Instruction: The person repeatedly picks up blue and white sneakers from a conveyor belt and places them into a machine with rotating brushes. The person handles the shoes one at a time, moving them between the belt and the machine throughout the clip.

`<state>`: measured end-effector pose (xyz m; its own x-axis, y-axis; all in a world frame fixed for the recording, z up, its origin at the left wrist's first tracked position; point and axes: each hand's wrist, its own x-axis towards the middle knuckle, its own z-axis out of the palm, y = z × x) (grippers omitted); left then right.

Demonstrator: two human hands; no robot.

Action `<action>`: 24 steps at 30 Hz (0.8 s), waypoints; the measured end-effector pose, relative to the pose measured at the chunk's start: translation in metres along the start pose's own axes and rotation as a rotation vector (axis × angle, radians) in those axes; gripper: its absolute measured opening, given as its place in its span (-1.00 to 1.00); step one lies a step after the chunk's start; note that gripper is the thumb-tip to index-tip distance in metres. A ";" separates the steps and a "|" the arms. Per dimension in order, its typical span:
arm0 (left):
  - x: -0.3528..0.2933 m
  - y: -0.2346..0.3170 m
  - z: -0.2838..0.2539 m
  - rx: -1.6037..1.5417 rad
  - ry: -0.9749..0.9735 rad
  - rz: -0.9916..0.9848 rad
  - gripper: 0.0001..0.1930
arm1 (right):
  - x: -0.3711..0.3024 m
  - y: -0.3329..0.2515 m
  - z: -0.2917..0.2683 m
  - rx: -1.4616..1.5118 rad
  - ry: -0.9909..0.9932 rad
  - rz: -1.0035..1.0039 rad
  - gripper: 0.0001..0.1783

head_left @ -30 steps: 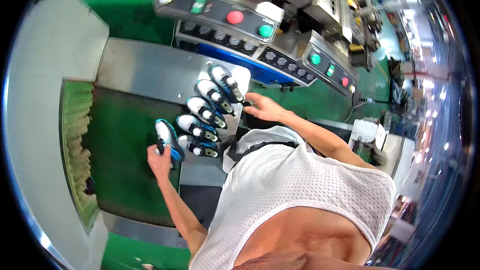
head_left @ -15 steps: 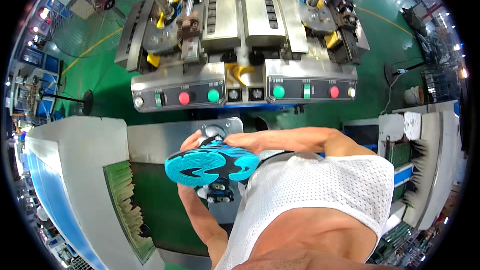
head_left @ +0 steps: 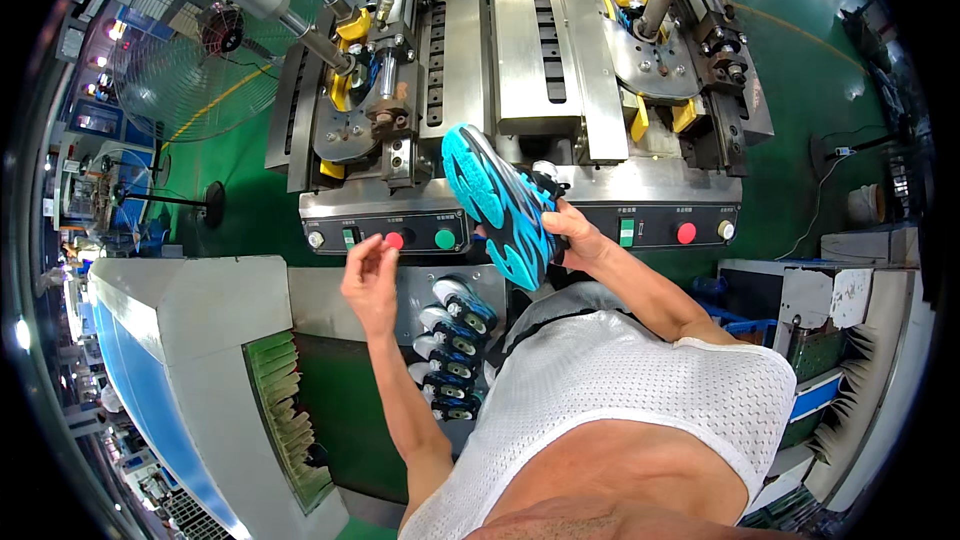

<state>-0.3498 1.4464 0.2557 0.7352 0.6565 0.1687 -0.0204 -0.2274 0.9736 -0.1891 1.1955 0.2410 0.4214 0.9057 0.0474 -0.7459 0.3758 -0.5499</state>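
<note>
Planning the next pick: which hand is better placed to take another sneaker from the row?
Likely the left hand: it looks empty and is closer to the row of sneakers, while the right hand grips a turquoise-soled sneaker.

Shoe (head_left: 492, 202), turquoise-and-black sole facing left, tilted (toe angled away from wearer), held aloft in right grip (head_left: 566, 230).

A caged fan (head_left: 222, 30) stands on the green floor (head_left: 785, 130) at left, a pale bucket (head_left: 864, 205) at right.
</note>
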 end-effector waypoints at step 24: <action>0.389 -0.198 0.093 0.828 -0.126 0.187 -0.42 | -0.027 -0.003 0.013 -0.067 0.565 -0.053 -0.18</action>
<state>0.0034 1.6797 0.1141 0.8396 0.4827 0.2490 0.3169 -0.8077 0.4972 -0.2053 1.1724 0.2519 0.6816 0.6333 -0.3665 -0.6894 0.3879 -0.6118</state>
